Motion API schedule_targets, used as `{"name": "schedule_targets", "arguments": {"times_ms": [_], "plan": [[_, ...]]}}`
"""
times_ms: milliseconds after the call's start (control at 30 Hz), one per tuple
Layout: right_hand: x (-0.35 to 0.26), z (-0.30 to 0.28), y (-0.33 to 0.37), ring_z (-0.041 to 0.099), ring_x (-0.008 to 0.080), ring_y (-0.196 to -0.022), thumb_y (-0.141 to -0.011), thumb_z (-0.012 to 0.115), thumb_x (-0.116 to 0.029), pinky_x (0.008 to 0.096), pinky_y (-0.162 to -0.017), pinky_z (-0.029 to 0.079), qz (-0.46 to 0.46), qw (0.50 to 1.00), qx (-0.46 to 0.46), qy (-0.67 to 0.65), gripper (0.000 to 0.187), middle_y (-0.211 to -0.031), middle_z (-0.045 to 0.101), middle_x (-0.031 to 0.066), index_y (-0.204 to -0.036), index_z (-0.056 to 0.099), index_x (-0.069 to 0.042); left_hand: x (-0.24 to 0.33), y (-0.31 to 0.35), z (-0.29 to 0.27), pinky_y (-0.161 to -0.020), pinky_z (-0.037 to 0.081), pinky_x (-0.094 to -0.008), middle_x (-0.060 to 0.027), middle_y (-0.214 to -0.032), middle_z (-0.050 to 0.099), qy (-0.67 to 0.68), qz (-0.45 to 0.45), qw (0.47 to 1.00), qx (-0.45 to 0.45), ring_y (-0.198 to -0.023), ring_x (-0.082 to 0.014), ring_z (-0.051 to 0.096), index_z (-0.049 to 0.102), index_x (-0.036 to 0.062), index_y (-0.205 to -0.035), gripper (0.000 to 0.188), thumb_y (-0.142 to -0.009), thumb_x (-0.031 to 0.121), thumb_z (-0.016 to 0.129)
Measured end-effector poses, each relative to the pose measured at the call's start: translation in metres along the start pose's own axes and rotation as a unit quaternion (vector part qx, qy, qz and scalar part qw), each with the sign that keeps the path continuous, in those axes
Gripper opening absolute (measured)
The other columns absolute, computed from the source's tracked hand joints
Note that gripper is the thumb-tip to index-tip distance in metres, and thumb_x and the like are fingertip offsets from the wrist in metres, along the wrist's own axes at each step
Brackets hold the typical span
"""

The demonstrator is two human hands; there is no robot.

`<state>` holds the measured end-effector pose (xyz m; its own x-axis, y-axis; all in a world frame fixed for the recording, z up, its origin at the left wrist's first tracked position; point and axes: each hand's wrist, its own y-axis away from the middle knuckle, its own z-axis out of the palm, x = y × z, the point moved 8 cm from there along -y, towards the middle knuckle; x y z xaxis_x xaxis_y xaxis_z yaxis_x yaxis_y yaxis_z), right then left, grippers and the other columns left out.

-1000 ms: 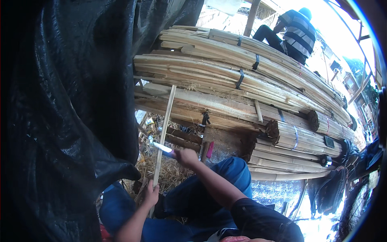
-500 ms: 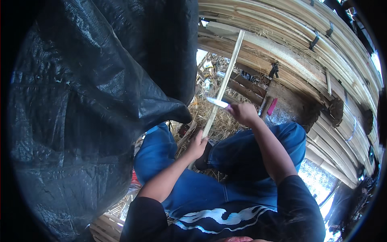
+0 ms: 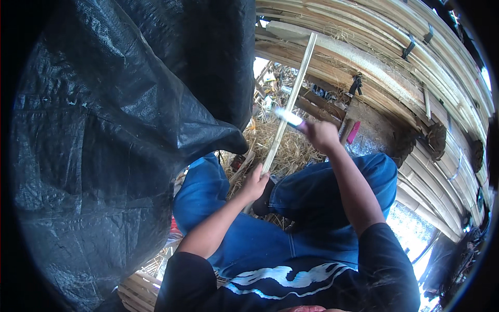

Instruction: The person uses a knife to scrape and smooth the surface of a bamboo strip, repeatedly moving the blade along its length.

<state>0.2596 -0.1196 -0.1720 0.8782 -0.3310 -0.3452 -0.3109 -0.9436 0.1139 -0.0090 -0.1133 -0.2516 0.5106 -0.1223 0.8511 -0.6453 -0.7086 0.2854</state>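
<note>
Closed round the lower end of a long pale strip, apparently bamboo [image 3: 294, 93], is my left hand [image 3: 255, 184]. The strip slants up and away to the right between my knees. My right hand [image 3: 322, 136] grips the pinkish-purple handle of a knife [image 3: 289, 117]. Its bright blade, smeared by motion, lies across the strip about halfway up; whether it touches the strip I cannot tell. Below the strip, curly shavings [image 3: 275, 139] cover the ground.
A big black tarpaulin [image 3: 104, 145] hangs along my left. Long bundles of bamboo or wood strips [image 3: 374, 31], tied with dark bands, curve round the far and right sides. A pink brush [image 3: 353, 132] lies beyond my right knee. My blue-trousered legs [image 3: 327, 208] are bent around the work.
The knife and my right hand have moved a little farther up the strip and to the right. My left hand keeps its hold, and the strip's far tip has risen slightly.
</note>
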Motion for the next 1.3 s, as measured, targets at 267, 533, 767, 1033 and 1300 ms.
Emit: {"name": "schedule_targets", "arguments": {"times_ms": [267,533,767,1033,1300], "plan": [[0.019,-0.011,-0.005,0.065,0.0389,-0.073,-0.098,0.038,-0.048,0.0499,-0.069,0.051,0.009,0.999,0.042,-0.019,0.043,-0.076,0.067,0.0177,-0.099,0.066,-0.015,0.007,0.008,0.002,-0.047,0.043,-0.0260,0.0008,-0.071,0.049,0.006,-0.018,1.000,-0.024,-0.056,-0.0086,0.050,0.047,0.0073,-0.106,0.016,-0.097,0.020,0.052],[0.000,-0.007,-0.002,0.066,0.0354,-0.070,-0.097,0.039,-0.053,0.0475,-0.064,0.052,0.001,0.999,0.037,-0.032,0.048,-0.075,0.067,0.0161,-0.098,0.067,-0.014,-0.023,0.008,0.007,-0.049,0.045,-0.0262,0.0001,-0.070,0.050,-0.030,-0.002,0.999,-0.029,-0.057,-0.0091,0.051,0.046,0.0072,-0.106,0.014,-0.098,0.019,0.050],[0.002,0.001,-0.002,0.066,0.0365,-0.074,-0.098,0.036,-0.053,0.0493,-0.067,0.051,0.007,1.000,0.009,-0.024,0.050,-0.078,0.067,0.0164,-0.099,0.066,-0.013,-0.015,0.020,0.007,-0.050,0.046,-0.0267,-0.0007,-0.071,0.051,0.023,-0.107,0.991,-0.076,-0.057,-0.0093,0.051,0.047,0.0076,-0.106,0.015,-0.097,0.020,0.051],[-0.008,0.012,0.001,0.065,0.0358,-0.068,-0.097,0.038,-0.053,0.0481,-0.063,0.051,-0.022,0.999,-0.030,-0.023,0.048,-0.075,0.067,0.0135,-0.096,0.066,-0.014,-0.002,0.024,0.003,-0.051,0.046,-0.0263,-0.0005,-0.071,0.051,0.019,-0.134,0.987,-0.087,-0.059,-0.0092,0.051,0.047,0.0077,-0.105,0.016,-0.097,0.020,0.051],[-0.013,0.018,0.001,0.065,0.0344,-0.064,-0.097,0.038,-0.055,0.0463,-0.059,0.052,-0.027,0.999,-0.008,-0.027,0.052,-0.069,0.066,0.0141,-0.091,0.068,-0.013,-0.018,0.025,0.008,-0.051,0.047,-0.0263,-0.0003,-0.071,0.051,0.053,-0.145,0.984,-0.089,-0.059,-0.0091,0.051,0.047,0.0078,-0.105,0.014,-0.097,0.020,0.050]]}}
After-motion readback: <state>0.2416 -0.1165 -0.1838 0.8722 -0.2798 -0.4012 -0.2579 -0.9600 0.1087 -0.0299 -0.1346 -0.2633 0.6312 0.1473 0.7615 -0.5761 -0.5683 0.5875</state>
